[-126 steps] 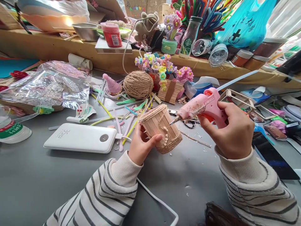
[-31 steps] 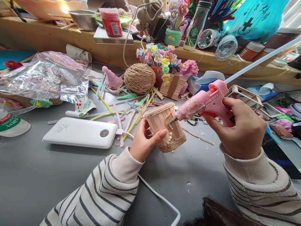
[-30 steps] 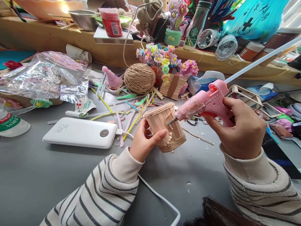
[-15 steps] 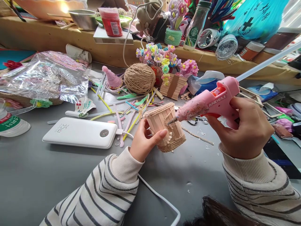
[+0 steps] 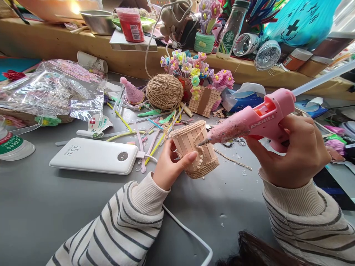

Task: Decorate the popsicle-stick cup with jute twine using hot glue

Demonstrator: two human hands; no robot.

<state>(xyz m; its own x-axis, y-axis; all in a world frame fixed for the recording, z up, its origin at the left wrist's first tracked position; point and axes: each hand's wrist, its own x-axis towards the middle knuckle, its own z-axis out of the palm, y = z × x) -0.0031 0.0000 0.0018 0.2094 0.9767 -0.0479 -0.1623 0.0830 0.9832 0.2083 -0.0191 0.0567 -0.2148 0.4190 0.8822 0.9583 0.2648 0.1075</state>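
My left hand [image 5: 173,160] grips a small bucket of wooden sticks [image 5: 188,142], thumb on its side and fingers behind. Twine wraps the bucket's top and bottom edges, and more twine with small pale beads or blobs runs down its side. In my right hand [image 5: 296,155] is a pink glue gun [image 5: 255,120], with a clear glue stick [image 5: 327,75] jutting from its back. The gun's metal nozzle points left, at or very close to the twine on the bucket; whether they touch I cannot tell. A loose piece of twine [image 5: 233,159] lies behind the bucket.
A white power bank [image 5: 94,156] with a cable lies to the left. Behind the bucket are a ball of twine [image 5: 164,92], a bundle of wooden sticks [image 5: 203,101], fuzzy flowers [image 5: 191,68] and a pink cone [image 5: 131,90]. A glass bottle [image 5: 231,31] stands on the back ledge.
The glue gun has turned slightly, its back end shifting right and its body a little flatter to the bucket. My left hand and the bucket have hardly moved.
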